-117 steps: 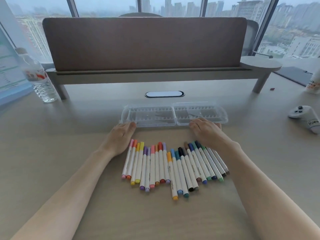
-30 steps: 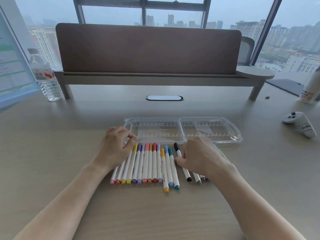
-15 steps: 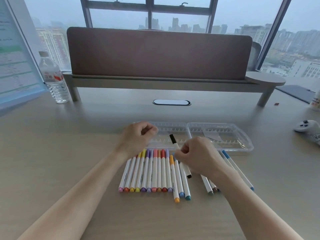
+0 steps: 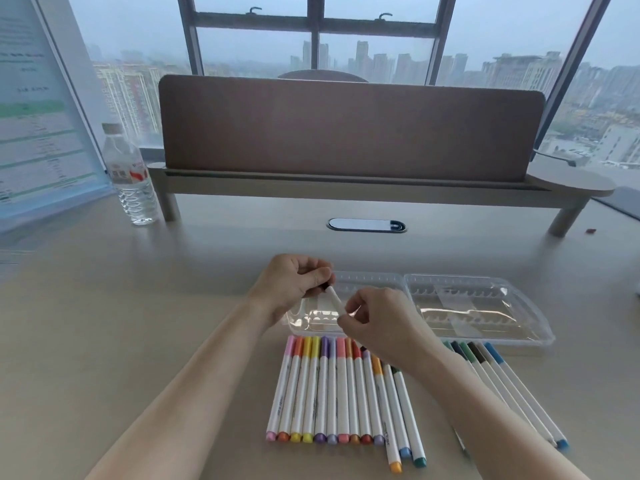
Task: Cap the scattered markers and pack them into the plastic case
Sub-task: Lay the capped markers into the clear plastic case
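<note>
Far left, a water bottle (image 4: 130,181) stands upright. Your left hand (image 4: 296,284) pinches the black cap end of a marker (image 4: 335,302) while your right hand (image 4: 375,322) grips its barrel above the open plastic case (image 4: 485,332), whose compartments hold no markers. The capped markers (image 4: 332,389) lie in rows near it.

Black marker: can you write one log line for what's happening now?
black marker | held by left hand and right hand above open plastic case | other markers on desk | case holds none
</note>
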{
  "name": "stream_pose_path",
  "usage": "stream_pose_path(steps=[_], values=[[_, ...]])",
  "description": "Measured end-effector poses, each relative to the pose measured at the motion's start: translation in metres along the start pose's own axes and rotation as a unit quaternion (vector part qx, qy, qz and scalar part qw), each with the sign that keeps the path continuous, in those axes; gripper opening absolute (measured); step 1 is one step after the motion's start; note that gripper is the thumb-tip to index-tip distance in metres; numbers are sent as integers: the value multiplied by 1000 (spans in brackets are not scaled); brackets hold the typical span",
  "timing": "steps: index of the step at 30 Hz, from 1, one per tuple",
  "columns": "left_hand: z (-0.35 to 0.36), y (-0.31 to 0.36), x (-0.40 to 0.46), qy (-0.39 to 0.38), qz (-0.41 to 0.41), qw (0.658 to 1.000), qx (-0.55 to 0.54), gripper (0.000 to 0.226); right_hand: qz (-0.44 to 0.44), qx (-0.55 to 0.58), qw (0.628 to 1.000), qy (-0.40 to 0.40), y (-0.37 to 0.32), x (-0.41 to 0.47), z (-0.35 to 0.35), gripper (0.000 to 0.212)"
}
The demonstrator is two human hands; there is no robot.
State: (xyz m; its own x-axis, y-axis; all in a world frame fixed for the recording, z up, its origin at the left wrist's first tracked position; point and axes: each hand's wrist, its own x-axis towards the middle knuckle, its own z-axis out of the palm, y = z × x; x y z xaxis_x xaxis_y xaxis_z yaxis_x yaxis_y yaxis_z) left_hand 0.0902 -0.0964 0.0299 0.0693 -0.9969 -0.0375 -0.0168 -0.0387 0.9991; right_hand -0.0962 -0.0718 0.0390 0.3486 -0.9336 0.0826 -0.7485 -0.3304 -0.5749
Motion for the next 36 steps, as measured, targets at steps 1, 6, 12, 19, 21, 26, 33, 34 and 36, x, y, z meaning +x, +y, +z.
stream_pose_path(steps=[1,6,12,19,21,26,33,34,36], values=[[-3,0,4,10,-4,1000,-13,13,-2,-1,1000,-5,-1,3,1,10],[-17,-12,20,42,-19,999,-18,11,1,19,999,-31,-9,15,8,24],[-27,-15,38,52,9,999,-6,10,15,56,998,-38,-20,27,18,40],[-31,-26,53,87,78,963,243,9,42,63,997,-19,-25,46,39,42],[-33,-30,55,81,92,953,277,10,46,57,997,-18,-24,49,44,41],[-31,-38,58,57,143,929,336,13,58,40,997,-10,-26,53,47,43],[-36,-43,60,64,159,917,361,14,45,19,999,-20,-26,52,49,24],[-37,-43,61,65,158,914,367,13,39,9,999,-27,-26,51,47,22],[-38,-42,61,63,149,913,375,13,23,-23,998,-47,-26,52,45,22]])
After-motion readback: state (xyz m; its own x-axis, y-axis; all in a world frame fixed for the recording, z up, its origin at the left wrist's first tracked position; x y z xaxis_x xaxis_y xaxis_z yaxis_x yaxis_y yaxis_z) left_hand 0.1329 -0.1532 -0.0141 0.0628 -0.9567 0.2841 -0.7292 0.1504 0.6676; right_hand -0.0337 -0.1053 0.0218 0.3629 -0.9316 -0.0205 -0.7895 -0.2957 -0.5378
